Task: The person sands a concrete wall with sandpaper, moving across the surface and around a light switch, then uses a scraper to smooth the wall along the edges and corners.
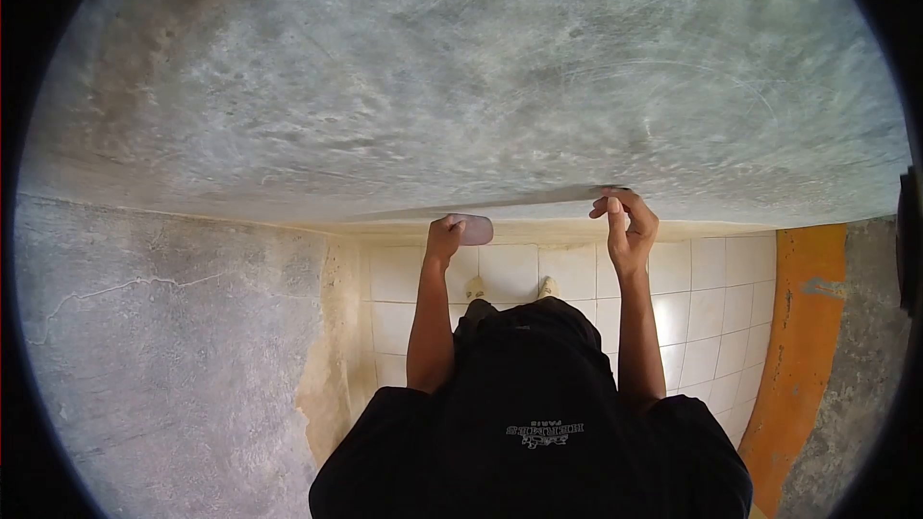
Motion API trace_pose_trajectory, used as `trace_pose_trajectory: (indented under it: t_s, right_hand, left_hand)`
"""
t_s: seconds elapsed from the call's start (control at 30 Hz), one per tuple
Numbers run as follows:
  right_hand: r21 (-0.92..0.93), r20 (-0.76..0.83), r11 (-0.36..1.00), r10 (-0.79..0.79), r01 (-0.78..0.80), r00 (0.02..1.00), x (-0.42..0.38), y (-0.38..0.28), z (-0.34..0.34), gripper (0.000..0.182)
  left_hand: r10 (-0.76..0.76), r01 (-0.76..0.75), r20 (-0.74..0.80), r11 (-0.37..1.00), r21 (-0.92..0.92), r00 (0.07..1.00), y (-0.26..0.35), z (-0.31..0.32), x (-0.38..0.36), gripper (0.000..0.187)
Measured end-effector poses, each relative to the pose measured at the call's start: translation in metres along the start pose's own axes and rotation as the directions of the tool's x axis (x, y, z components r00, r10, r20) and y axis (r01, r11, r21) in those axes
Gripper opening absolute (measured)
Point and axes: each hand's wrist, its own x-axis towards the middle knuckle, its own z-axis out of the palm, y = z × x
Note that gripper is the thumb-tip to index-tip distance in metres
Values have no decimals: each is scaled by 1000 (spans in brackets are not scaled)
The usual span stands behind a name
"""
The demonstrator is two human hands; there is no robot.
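My left hand (444,238) is closed around a flat, greyish-mauve piece with rounded ends (475,230), its thumb lying on top. This piece sticks out to the right of the fist, just below the grey wall (500,86). Further right, my right hand (630,228) is raised against the wall's surface. Its fingers are bent and drawn toward the thumb, with a thin dark edge at the fingertips. I cannot tell what that hand holds. A shadow runs along the wall between the two hands.
A second grey wall (173,327) with a crack and peeling patches stands on the left. White tiles (692,303) cover the floor, where my feet (548,286) stand close to the front wall. An orange painted strip (803,346) runs down the right side.
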Motion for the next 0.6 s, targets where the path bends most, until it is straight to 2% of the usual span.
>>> trace_pose_trajectory:
  t_s: [0.1,0.2,0.3,0.4,0.5,0.6]
  right_hand:
    - [-51,8,998,-21,21,1000,0,0,1,12]
    - [-30,9,997,-74,74,997,1,-1,1,12]
    - [-28,24,998,-63,63,998,0,0,-1,13]
    - [-18,34,997,-73,74,997,1,0,-5,15]
    - [-22,54,997,-73,75,996,0,3,-11,19]
    - [-23,53,996,-86,88,995,-2,6,-15,21]
  left_hand:
    - [42,-12,-128,974,226,991,-28,0,14,18]
    - [29,-33,23,983,180,999,6,6,1,18]
    - [70,-18,-87,868,495,994,-20,10,16,18]
    - [37,-55,46,871,488,998,-18,16,17,17]
    - [133,-53,-112,842,537,985,-23,25,13,16]
    - [189,-214,101,872,440,977,-12,40,9,16]
